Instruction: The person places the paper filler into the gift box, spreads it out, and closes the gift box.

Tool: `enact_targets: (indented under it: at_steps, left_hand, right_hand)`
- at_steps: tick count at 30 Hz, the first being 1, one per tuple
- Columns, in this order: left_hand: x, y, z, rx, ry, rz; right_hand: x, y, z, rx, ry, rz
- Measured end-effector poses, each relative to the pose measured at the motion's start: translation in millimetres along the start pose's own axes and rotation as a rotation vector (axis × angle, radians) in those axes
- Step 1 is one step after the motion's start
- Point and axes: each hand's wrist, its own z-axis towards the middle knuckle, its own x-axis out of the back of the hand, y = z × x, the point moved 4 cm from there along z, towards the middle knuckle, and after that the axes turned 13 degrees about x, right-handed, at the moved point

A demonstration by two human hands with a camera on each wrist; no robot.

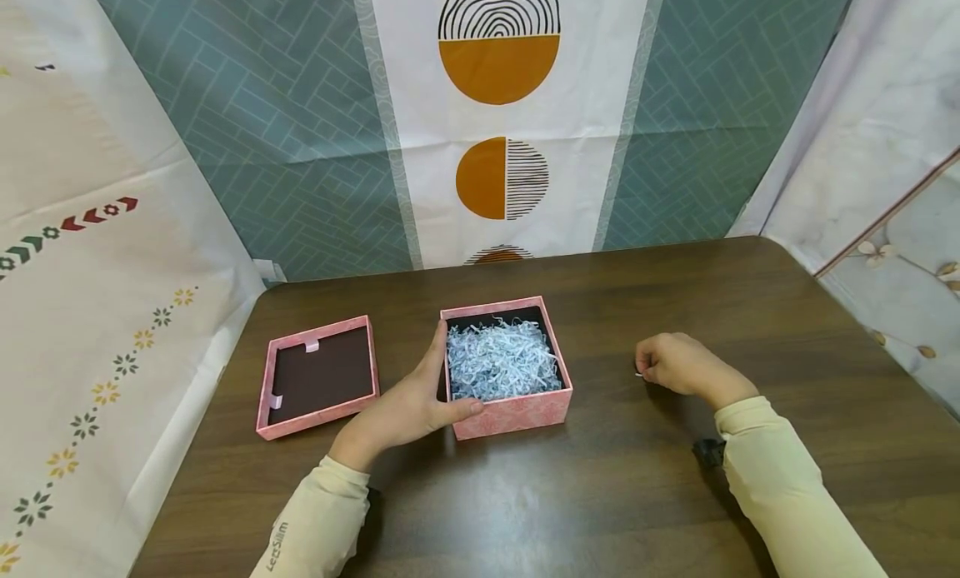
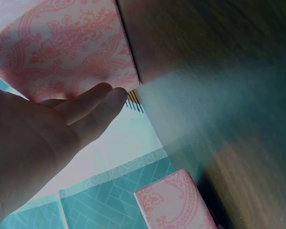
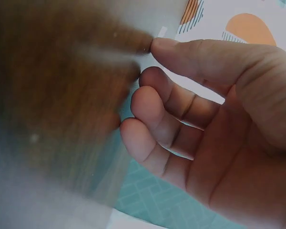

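A pink patterned box [image 1: 512, 416] stands on the table with pale blue shredded paper [image 1: 502, 360] filling it. Against its left side and near front corner rests my left hand [image 1: 408, 407], thumb spread along the front wall. In the left wrist view the straight fingers [image 2: 93, 107] touch the patterned wall of the box [image 2: 71, 52]. To the right of the box, my right hand [image 1: 686, 366] is down at the tabletop with its fingers curled. Its thumb tip meets a tiny white strip [image 3: 162, 32], pinched there; the index finger is mostly hidden.
The box's pink lid [image 1: 322, 376] lies with its dark inside up, left of the left hand. Two small pale tabs show inside it. The brown wooden table [image 1: 600, 495] ends at a patterned cloth backdrop [image 1: 315, 145]. A dark object [image 1: 708, 452] sits beneath the right wrist.
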Motion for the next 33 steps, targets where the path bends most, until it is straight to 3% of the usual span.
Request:
enact_targets:
  at_steps: [5,11,17,24,33]
  left_hand:
    - [-0.3,-3.0,-0.7,0.005,0.005,0.004]
    - [-0.8,-5.3,-2.2,0.008,0.006,0.000]
    - [-0.3,-4.5,-2.2,0.012,0.006,-0.009]
    - [-1.3,-2.7,-0.5,0.010,-0.006,-0.006]
    - [-1.1,-1.4,-0.5,0.008,-0.010,-0.013]
  right_hand:
    - [-3,4,0,-0.007,-0.046,0.081]
    - [-6,8,-2,-0.020,-0.078,0.330]
    - [-1,-5,5,0.057,-0.035,0.544]
    - [16,-32,20,0.170,0.072,0.608]
    - [35,-69,61,0.204,0.181,0.644]
